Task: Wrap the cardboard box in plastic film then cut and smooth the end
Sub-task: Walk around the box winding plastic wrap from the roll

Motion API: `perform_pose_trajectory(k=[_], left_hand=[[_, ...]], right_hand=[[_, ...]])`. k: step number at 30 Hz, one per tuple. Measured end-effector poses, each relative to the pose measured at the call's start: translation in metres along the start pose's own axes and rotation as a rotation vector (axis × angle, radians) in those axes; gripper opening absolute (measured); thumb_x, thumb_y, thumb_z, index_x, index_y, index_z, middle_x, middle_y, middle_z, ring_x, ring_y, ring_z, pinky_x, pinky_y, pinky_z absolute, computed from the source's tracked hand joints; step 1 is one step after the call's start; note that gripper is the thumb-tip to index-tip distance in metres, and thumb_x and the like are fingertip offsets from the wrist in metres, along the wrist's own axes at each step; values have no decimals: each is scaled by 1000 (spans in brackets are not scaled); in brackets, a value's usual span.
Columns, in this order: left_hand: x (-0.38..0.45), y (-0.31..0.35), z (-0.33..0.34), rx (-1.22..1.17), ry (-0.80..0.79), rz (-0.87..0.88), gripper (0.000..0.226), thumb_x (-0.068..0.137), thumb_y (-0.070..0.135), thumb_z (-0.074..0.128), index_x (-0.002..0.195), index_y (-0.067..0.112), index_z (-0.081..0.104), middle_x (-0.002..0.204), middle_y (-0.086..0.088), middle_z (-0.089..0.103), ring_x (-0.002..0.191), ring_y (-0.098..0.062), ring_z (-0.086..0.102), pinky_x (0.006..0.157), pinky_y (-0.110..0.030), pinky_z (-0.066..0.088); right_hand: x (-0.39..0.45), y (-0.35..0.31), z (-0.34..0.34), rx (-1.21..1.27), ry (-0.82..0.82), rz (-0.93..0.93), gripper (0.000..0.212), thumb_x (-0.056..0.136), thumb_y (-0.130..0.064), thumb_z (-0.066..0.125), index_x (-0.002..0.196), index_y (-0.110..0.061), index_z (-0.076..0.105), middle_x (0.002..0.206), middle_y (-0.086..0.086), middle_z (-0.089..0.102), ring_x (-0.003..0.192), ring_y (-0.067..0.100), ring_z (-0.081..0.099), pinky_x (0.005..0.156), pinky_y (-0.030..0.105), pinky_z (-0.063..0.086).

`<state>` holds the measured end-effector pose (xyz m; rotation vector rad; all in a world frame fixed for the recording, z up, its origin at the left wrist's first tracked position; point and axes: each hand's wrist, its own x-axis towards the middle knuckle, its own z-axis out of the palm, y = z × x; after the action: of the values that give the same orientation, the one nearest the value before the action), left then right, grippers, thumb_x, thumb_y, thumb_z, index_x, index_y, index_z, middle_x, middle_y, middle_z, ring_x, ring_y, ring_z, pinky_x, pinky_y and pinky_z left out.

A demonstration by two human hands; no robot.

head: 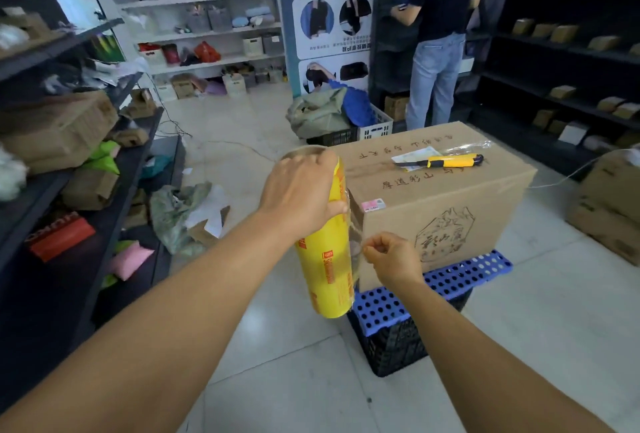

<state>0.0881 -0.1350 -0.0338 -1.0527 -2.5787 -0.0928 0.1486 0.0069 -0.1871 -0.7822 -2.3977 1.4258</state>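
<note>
While left hand (301, 190) grips film roll (327, 259), right hand (391, 257) seemingly pinching film edge (356, 242).

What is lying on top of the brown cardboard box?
On the brown cardboard box lies a yellow utility knife, resting partly on a pale paper sheet with some crumpled clear film beside it. What the paper shows under the knife is hidden.

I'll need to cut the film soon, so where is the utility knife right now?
In the head view, the yellow utility knife lies on top of the cardboard box, toward its far right side, partly on a slip of paper, beyond both hands.
</note>
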Motion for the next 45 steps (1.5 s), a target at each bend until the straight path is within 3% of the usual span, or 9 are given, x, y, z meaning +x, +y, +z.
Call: perform_pose_trajectory(k=[14,20,27,29,31,33,37,40,45], left_hand=[[29,-25,107,-106,-38,312,51,75,52,67,103,15,47,107,-5,62,99,-26,57,75,-36,42],[62,-35,147,-101,-75,407,52,76,54,65,104,15,45,107,-5,62,99,-26,58,65,-32,32],[86,-38,177,-113,-75,516,53,76,55,65,104,13,46,103,-6,63,97,-28,60,70,-36,40],[87,-41,184,-166,-2,529,54,68,51,75,94,10,51,89,-9,66,83,-32,63,60,-35,41],[88,-44,193,-188,47,556,58,49,46,87,77,8,54,65,-11,63,58,-32,62,45,-28,37],[89,-46,201,-228,109,535,60,39,44,90,68,8,53,54,-8,58,46,-29,58,44,-21,28],[92,-50,208,-259,165,546,59,41,45,90,68,10,51,54,-7,58,48,-28,58,47,-22,24],[93,-51,213,-303,151,553,58,44,45,89,71,9,52,58,-8,60,53,-30,60,45,-25,34],[93,-52,217,-340,152,559,57,45,45,88,72,9,52,59,-8,61,55,-30,61,46,-26,34]], right_hand=[[24,59,57,18,217,300,9,90,-15,60,83,-17,66,72,-6,63,61,10,54,51,22,42],[64,80,81,41,273,357,10,91,-12,57,85,-16,64,72,-7,60,59,7,52,49,20,40],[95,91,98,39,326,445,14,90,-9,54,93,-10,68,81,2,66,65,14,55,55,24,46],[99,93,102,20,339,455,15,90,-9,54,94,-10,69,83,4,68,67,15,56,55,24,44],[101,95,106,29,360,472,15,91,-11,54,96,-11,69,84,4,68,66,15,56,55,24,45],[101,96,109,41,386,481,15,92,-11,54,97,-11,69,84,2,66,69,16,56,59,26,46],[100,95,114,34,444,479,14,93,-12,55,97,-12,68,83,0,64,71,15,56,61,27,46],[101,94,122,63,508,508,16,93,-14,54,99,-11,68,87,5,67,72,19,57,64,33,50],[104,94,135,76,614,532,15,93,-15,52,100,-12,65,83,5,64,73,20,56,60,27,41]])
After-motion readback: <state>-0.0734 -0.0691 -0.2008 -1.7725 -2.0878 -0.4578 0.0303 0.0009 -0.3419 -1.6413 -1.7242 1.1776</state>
